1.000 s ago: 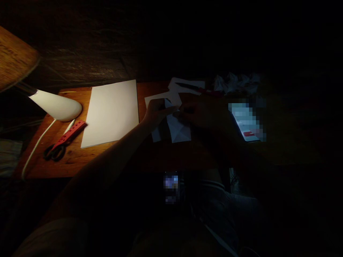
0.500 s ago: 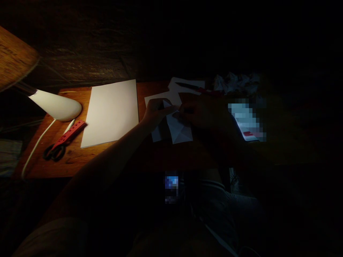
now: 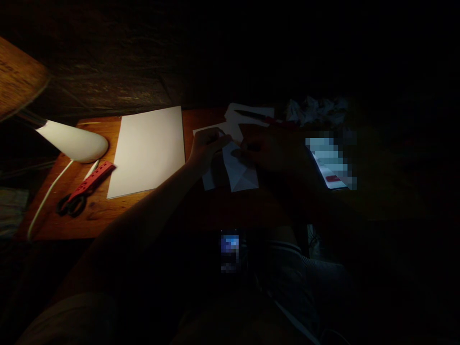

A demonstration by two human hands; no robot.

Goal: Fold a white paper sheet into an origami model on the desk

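Note:
A creased, folded piece of paper [image 3: 241, 175] stands out pale between my hands over the middle of the desk. My left hand [image 3: 205, 147] has its fingers closed at the upper left edge of this paper, thumb toward the right. On the other side, my right hand [image 3: 253, 152] pinches the paper's upper right part. Deep shadow hides most of the right hand's fingers. Beneath and behind the hands lies more white paper [image 3: 233, 129].
A lamp [image 3: 77, 141] stands at the left beside red-bladed scissors [image 3: 89, 184]. A stack of white sheets [image 3: 149, 153] lies left of the hands. Behind are a dark-bladed knife [image 3: 249, 115] and crumpled paper [image 3: 316, 109]. A lit phone [image 3: 327, 165] rests to the right.
My left thumb has shifted slightly up and left along the paper's top, showing more of its upper edge. The right hand stays nearly in place.

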